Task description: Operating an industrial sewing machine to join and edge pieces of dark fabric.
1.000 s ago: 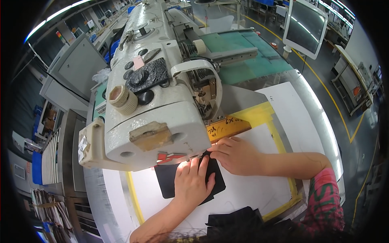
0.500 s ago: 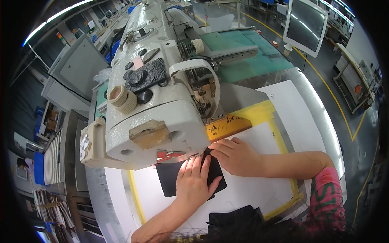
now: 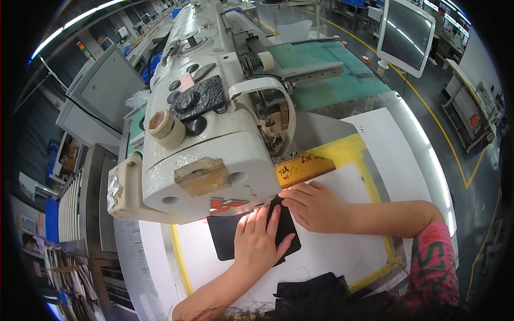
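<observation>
From my end, the white machine head hides the far edge of the black piece, and I can't see what lies beneath it. The left hand covers part of that piece; its forearm is cut off at the lower edge. I can't tell whether the right hand's grip closes on the piece or merely touches it. The dark pile and the pink sleeve both vanish into my lower rim. Far left, a person is too blurred to make out.

Black panel, green-patterned pink sleeve
</observation>
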{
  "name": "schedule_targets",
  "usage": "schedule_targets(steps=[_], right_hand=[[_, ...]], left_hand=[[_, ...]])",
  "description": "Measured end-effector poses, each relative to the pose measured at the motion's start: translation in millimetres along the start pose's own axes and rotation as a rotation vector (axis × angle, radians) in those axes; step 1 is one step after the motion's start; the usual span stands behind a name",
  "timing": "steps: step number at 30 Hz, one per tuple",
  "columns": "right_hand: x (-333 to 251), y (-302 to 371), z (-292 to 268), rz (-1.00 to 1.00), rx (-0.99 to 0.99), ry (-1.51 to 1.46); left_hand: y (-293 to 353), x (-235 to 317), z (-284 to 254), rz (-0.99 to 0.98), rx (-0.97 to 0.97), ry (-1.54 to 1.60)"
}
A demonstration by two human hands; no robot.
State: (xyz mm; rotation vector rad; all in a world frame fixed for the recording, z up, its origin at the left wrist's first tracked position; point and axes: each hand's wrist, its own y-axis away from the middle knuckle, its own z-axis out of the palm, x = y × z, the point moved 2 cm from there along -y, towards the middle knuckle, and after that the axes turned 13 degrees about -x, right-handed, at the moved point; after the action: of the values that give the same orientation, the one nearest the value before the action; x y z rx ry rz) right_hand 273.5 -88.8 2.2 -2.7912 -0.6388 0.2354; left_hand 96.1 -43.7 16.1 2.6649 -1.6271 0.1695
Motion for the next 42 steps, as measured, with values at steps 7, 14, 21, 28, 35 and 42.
schedule_targets(steps=[7,14,21,28,35,42], right_hand=[[0,0,-1,0.027,0.032,-0.047],[1,0,-1,0.014,0.028,-0.049],[2,-1,-2,0.02,0.024,-0.056],[1,0,-3,0.019,0.034,-0.092],[2,-5,0,-0.007,0.127,-0.204],[10,-2,-2,0.004,0.147,-0.196]], left_hand=[[-1,1,-4,0.03,0.059,-0.025],[0,0,-2,0.009,0.024,-0.011],[-2,-2,1,-0.007,0.009,0.005],[0,0,1,-0.001,0.014,0.006],[1,0,-4,-0.017,-0.005,-0.005],[-8,1,-1,-0.003,0.029,0.03]])
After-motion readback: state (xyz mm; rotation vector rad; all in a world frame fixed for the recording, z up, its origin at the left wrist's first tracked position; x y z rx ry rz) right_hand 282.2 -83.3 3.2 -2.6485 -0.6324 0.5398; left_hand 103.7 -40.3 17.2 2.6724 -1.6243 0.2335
